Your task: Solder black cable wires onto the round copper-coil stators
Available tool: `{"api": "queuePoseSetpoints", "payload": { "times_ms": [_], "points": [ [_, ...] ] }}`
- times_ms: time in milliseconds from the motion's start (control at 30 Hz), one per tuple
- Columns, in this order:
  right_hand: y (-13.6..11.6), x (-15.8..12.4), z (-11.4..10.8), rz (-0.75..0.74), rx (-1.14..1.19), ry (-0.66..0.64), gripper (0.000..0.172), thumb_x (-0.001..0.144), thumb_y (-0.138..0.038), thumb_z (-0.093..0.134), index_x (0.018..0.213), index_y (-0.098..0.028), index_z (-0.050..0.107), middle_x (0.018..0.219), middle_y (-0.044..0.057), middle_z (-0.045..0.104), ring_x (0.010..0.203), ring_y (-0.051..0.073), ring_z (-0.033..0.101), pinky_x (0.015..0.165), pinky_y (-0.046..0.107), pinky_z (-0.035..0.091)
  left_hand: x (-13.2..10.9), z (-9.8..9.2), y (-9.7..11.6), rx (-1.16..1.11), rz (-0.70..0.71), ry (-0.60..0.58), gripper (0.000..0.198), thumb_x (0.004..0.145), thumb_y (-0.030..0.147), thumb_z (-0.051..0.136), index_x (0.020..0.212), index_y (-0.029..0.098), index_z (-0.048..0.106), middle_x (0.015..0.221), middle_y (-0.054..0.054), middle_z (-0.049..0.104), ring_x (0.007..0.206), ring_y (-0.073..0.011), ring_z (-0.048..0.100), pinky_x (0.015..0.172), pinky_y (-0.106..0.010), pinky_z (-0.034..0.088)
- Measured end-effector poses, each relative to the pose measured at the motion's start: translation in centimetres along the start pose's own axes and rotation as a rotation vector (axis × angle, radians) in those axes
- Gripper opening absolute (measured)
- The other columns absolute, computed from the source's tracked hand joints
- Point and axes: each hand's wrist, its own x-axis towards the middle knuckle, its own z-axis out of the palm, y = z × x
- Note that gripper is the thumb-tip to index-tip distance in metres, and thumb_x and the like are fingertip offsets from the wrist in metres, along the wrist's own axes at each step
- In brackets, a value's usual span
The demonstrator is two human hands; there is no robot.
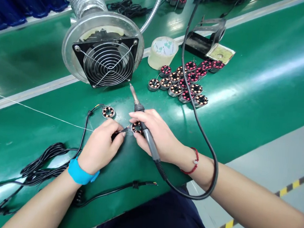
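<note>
My right hand is closed around a soldering iron, its metal tip pointing up and away from me. The thumb and fingers of that hand also grip a small motor stator with copper windings. Just left of it, my left hand pinches a black cable end whose thin wires reach toward the stator; I cannot tell whether they are joined. A thin strand of solder wire runs leftward from my left hand. Beyond that hand lies another stator with a black cable attached.
A fume extractor fan on a silver duct stands at the back. Several stators, a tape roll and an iron stand with a sponge are at back right. Coiled black cables lie left. The iron's cord loops over my right forearm.
</note>
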Motion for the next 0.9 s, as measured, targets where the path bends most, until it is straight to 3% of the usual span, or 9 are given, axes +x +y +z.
{"api": "queuePoseSetpoints", "payload": {
  "times_ms": [133, 267, 433, 900],
  "points": [
    [0.0, -0.1, 0.1, 0.044, -0.022, -0.074, 0.048, 0.079, -0.007, 0.052, 0.124, -0.02, 0.042, 0.102, 0.008, 0.063, 0.096, 0.025, 0.053, 0.086, 0.042, 0.045, 0.3, -1.0, 0.1, -0.331, -0.203, -0.091, 0.015, 0.082, 0.031, 0.053, 0.073, 0.019, 0.054, 0.065, 0.002, 0.051, 0.06, -0.0133, 0.047, 0.058, -0.027, 0.04],
    [-0.1, -0.2, -0.1, 0.038, 0.007, -0.086, 0.049, 0.075, -0.006, 0.053, 0.122, -0.018, 0.044, 0.098, 0.007, 0.062, 0.092, 0.023, 0.052, 0.085, 0.04, 0.045, 0.4, -1.4, 0.3, -0.534, -0.319, -0.072, 0.017, 0.077, 0.033, 0.058, 0.069, 0.018, 0.058, 0.063, 0.002, 0.05, 0.057, -0.0108, 0.042, 0.053, -0.024, 0.036],
    [-0.1, -0.2, -0.3, 0.037, 0.007, -0.133, 0.048, 0.077, -0.006, 0.054, 0.123, -0.015, 0.045, 0.102, 0.008, 0.062, 0.094, 0.023, 0.05, 0.087, 0.039, 0.043, 0.5, -0.9, 0.6, -0.523, -0.374, -0.065, 0.021, 0.073, 0.036, 0.063, 0.065, 0.016, 0.059, 0.061, 0.002, 0.05, 0.058, -0.0103, 0.041, 0.055, -0.023, 0.036],
    [0.0, -0.3, 1.0, -0.027, -0.043, -0.064, 0.029, 0.087, -0.011, 0.047, 0.114, -0.02, 0.051, 0.092, 0.003, 0.064, 0.083, 0.02, 0.048, 0.076, 0.033, 0.038, 0.5, -0.3, 0.6, -0.523, -0.401, -0.127, 0.029, 0.075, 0.042, 0.057, 0.069, 0.015, 0.062, 0.057, 0.005, 0.045, 0.053, -0.0085, 0.034, 0.051, -0.022, 0.028]
  ]
}}
